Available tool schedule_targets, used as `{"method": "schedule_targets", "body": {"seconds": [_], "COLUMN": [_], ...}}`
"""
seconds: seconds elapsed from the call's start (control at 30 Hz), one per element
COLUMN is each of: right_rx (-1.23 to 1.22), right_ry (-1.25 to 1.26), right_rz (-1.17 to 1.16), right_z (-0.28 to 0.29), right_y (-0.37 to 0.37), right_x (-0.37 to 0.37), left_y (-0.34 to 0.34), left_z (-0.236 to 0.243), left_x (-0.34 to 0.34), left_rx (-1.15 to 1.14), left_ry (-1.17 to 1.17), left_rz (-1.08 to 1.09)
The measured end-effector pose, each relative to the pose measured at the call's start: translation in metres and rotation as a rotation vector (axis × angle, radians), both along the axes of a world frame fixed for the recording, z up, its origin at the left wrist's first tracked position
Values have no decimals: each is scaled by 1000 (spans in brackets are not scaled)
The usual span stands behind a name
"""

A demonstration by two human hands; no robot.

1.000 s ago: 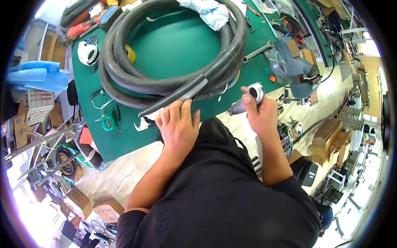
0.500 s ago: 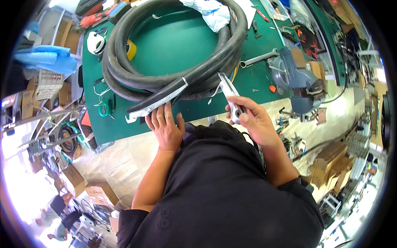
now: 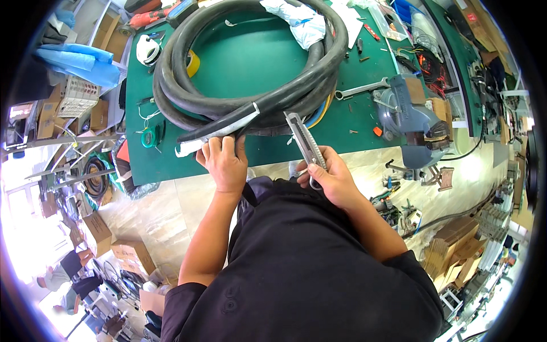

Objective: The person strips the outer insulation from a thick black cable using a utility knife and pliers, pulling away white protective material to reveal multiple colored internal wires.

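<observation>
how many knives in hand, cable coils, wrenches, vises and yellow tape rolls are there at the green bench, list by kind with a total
knife in the right hand: 1
cable coil: 1
wrench: 1
vise: 1
yellow tape roll: 1
total: 5

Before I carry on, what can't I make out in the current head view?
All in the head view:
- Left hand: fingertips hidden by its own bent fingers.
- Utility knife: grip partly covered by the right hand.
- Cable coil: stretch beneath the plastic wrap hidden.
- Background people: too small to show what they handle.
</observation>
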State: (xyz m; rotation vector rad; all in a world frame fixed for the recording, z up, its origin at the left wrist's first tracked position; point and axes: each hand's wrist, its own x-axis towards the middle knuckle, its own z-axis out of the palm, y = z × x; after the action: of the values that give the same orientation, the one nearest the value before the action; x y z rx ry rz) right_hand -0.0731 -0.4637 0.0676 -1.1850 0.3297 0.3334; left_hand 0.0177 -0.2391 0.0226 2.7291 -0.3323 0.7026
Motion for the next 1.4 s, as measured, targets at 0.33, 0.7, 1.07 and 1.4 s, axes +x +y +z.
{"method": "schedule_targets", "body": {"seconds": [0.33,0.7,1.07,1.4], "right_rx": [-211,-1182,-1362,-1261], "right_ry": [20,-547,-622,-625], "right_rz": [-267,-341,-254,-246], "right_z": [-21,-44,-55,-58], "right_y": [45,64,66,47], "right_x": [6,20,14,17], "left_y": [18,23,29,6], "left_z": [-2,20,17,34], "left_x": [1,2,3,-2], "left_rx": [-30,-30,83,-52], "left_ry": [27,151,68,187], "left_rz": [-135,-210,-237,-234]}}
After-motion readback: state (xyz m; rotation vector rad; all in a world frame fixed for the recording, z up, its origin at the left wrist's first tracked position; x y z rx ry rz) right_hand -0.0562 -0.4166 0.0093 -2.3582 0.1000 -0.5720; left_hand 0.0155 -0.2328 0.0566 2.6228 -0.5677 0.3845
